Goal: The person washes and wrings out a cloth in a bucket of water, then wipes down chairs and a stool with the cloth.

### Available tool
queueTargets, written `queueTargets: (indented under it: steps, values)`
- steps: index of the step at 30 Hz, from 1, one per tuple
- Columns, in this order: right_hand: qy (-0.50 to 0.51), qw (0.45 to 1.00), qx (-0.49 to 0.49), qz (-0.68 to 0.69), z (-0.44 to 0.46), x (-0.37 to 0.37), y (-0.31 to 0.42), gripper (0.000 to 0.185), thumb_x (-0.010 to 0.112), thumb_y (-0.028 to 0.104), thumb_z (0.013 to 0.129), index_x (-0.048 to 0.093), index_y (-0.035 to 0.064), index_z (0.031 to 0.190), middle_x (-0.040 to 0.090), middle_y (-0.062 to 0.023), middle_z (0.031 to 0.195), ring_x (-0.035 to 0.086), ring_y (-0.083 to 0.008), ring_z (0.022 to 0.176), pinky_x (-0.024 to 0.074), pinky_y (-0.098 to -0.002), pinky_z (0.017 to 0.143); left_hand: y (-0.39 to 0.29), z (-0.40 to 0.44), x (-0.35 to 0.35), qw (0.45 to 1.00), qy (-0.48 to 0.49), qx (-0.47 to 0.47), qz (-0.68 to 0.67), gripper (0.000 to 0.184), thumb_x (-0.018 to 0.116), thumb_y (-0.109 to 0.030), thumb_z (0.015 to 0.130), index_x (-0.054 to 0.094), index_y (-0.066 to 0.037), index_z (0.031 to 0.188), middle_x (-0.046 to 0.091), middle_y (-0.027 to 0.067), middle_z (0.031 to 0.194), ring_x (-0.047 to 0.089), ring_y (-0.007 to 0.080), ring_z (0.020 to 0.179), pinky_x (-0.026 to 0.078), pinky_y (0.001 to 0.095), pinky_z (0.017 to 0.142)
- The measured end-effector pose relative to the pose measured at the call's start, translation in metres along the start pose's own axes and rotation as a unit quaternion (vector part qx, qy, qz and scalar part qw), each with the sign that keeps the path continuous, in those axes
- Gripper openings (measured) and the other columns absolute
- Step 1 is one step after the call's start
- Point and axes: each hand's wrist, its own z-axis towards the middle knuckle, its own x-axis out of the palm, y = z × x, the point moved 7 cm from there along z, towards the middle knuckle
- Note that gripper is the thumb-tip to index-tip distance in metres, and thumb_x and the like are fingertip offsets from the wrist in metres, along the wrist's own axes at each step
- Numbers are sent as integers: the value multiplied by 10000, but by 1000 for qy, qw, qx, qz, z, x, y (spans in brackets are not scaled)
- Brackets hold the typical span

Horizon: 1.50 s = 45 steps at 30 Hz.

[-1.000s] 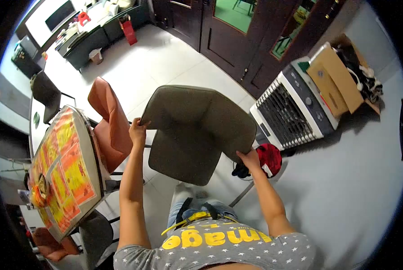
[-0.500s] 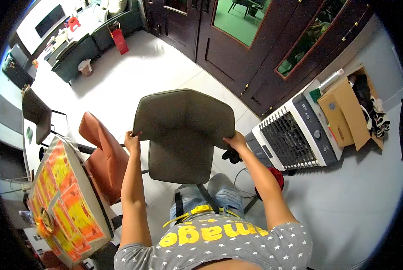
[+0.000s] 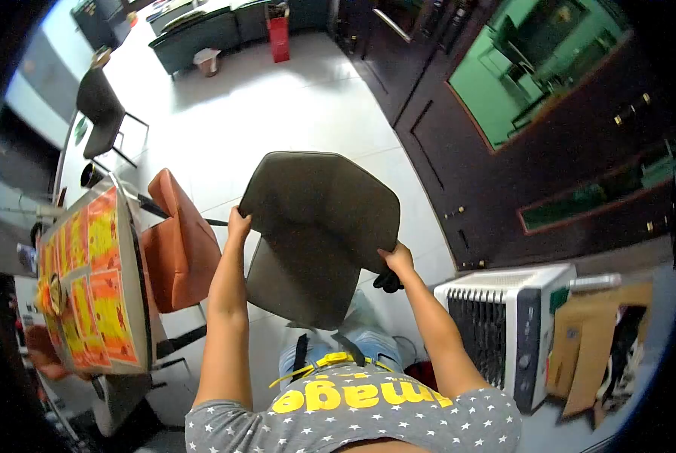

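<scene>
Between left hand (image 3: 239,224) and right hand (image 3: 397,259), a dark-brown angular upholstered chair (image 3: 319,235) is pinched by both at opposite edges, seemingly for balance.

We look from one head-worn camera, facing forward and down. A grey shirt (image 3: 353,419) sits nearest, the hands (image 3: 238,225) just beyond, dark doors (image 3: 425,143) farther off.

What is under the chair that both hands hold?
Past the edges of the chair, pale floor shows, with the wearer's jeans at the near end. Whatever lies directly beneath its seat is covered and cannot be seen.
</scene>
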Motion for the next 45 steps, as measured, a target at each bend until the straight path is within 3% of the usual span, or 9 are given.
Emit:
queueTargets:
  steps: [7,17,21,23,29,37,41,43,45]
  values:
    - [38,999,-2,-16,75,-12,1,450,700,273,666,598,-9,1001,624,-198,965,600,-319,918,462,-367,785,-66,-43,10,997,-54,-45,16,519,596,-118,719,421,16,1189,478,243,1170,451,367,1103,367,384,940]
    - [71,997,38,-9,110,-3,-47,460,716,262,670,592,-75,957,621,-225,948,605,-339,885,463,-374,772,-44,-188,14,989,-94,-108,-49,407,561,-58,732,474,-36,1130,515,179,1076,499,315,1024,406,377,878]
    - [-8,990,78,-115,85,-11,-21,557,714,336,660,568,-84,996,591,-257,1002,575,-380,936,446,-408,806,-17,-247,-26,971,-180,-131,-85,381,536,-22,739,479,-47,1114,513,150,1050,515,286,995,416,363,865]
    - [38,966,131,-218,76,1,-19,473,676,359,733,570,-7,1014,595,-194,1031,571,-346,960,464,-443,799,11,-278,-51,962,-217,-140,-87,383,519,-1,740,476,-47,1118,502,144,1078,520,275,992,418,363,861]
    - [77,924,-43,-372,-43,51,101,421,614,409,768,618,32,957,609,-164,1026,595,-322,924,484,-419,767,74,-401,-153,904,-349,-179,-171,378,487,28,752,465,-40,1124,493,131,1074,540,232,964,446,330,814]
    - [133,908,-372,-142,-288,248,230,320,593,302,777,627,-16,782,624,-189,734,613,-338,727,473,-386,677,231,-609,-249,873,-378,-290,-109,275,480,-9,791,531,-71,1054,554,105,966,592,213,838,473,305,746]
    - [278,858,-423,-91,-430,343,275,317,585,318,786,624,4,807,624,-196,773,593,-364,745,465,-392,677,277,-708,-321,840,-434,-288,-153,224,458,-1,831,528,-48,1038,563,78,1036,583,175,870,463,291,764]
    - [309,806,-501,-62,-486,377,297,274,599,276,785,619,3,802,615,-200,704,597,-356,672,468,-384,623,274,-756,-364,809,-497,-249,-194,199,477,-51,857,530,-60,1049,571,57,996,561,147,882,446,277,783]
    - [379,799,-463,-57,-530,406,313,255,599,261,785,619,7,802,611,-196,678,595,-350,641,467,-381,599,203,-802,-459,766,-588,-165,-202,237,480,-64,861,510,-35,1095,584,70,1029,550,130,889,437,266,789]
